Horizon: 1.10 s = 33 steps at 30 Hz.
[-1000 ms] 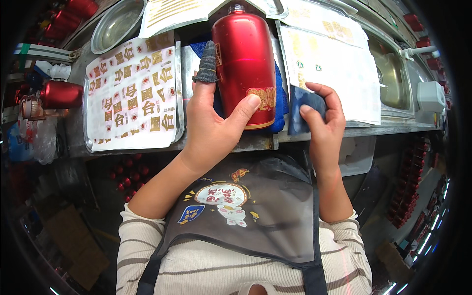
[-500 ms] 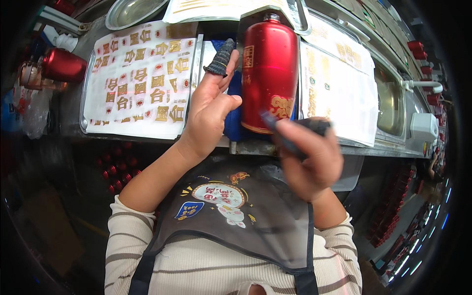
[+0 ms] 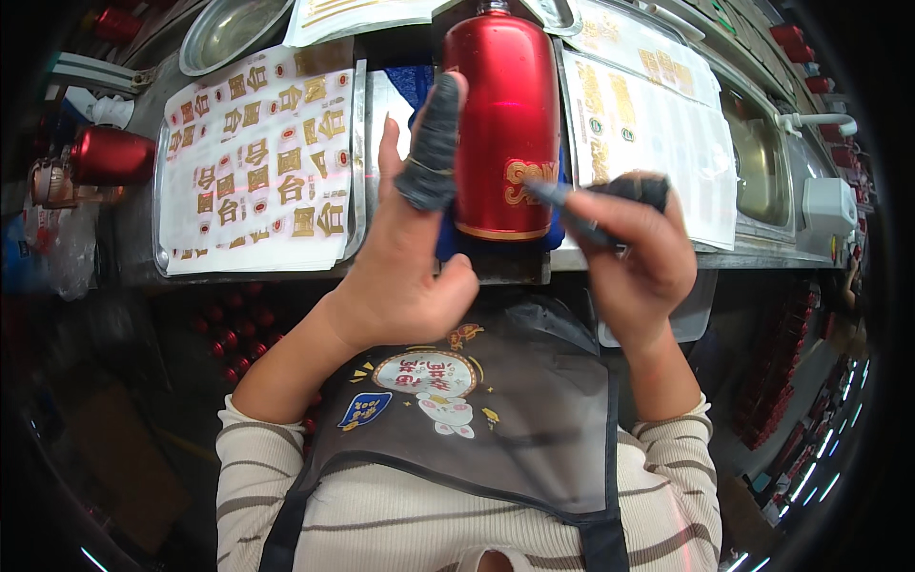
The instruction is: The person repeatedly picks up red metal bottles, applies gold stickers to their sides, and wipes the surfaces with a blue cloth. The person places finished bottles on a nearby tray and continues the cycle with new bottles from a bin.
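Note:
A glossy red bottle [image 3: 500, 114] lies on blue cloth [image 3: 410, 84], its neck pointing away from me. Gold characters [image 3: 524, 183] show on its lower right part. My left hand [image 3: 405, 257] is beside the bottle's left side, fingers stretched out, a black cover [image 3: 431, 143] on one finger. Nothing is held in it. Closed, my right hand [image 3: 643, 253] pinches a small dark tool with a grey-blue tip [image 3: 548, 194], blurred by motion; its kind cannot be made out. The tip is at the gold characters. Dark covers also wrap fingers of this hand.
Left of the bottle stands a tray [image 3: 355, 205] with a white sheet of gold decals [image 3: 257, 176]. More decal sheets [image 3: 658, 143] lie on the right, before a metal sink [image 3: 762, 181]. A metal bowl [image 3: 229, 36] sits at the back left, another red bottle [image 3: 112, 155] at far left.
My left hand has come nearer and turned, its covered finger now in front of the bottle's left edge. My right hand has shifted right and slightly up, its tool now at the gold characters.

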Available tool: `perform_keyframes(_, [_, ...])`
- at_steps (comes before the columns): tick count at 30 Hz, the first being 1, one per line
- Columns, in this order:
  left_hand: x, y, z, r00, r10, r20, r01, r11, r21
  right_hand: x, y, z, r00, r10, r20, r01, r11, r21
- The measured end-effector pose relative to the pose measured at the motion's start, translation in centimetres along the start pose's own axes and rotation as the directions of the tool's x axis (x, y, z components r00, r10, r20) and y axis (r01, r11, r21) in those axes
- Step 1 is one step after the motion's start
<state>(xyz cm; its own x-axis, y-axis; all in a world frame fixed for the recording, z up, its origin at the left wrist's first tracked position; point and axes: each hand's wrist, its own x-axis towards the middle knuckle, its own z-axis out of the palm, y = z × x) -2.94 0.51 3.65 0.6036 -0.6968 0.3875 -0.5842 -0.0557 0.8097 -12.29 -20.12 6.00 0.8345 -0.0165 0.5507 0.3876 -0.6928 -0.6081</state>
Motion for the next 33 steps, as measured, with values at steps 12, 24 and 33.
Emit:
perform_keyframes(12, [1.1,-1.1,3.8,0.992,0.085,-0.096,-0.041,0.92,0.39,-1.6,0.4,0.2,0.976,0.217,0.008,-0.208,0.925,0.319])
perform_keyframes(24, [-1.2,-3.3,3.0,0.992,-0.118,-0.055,0.119,0.993,0.017,0.7,2.4,1.4,0.816,0.568,-0.112,-0.413,0.707,0.574])
perform_keyframes(33, [0.7,-0.9,2.4,0.953,-0.302,-0.031,0.303,0.943,0.138,0.0,3.7,0.0,0.79,0.586,-0.18,-0.471,0.769,0.433])
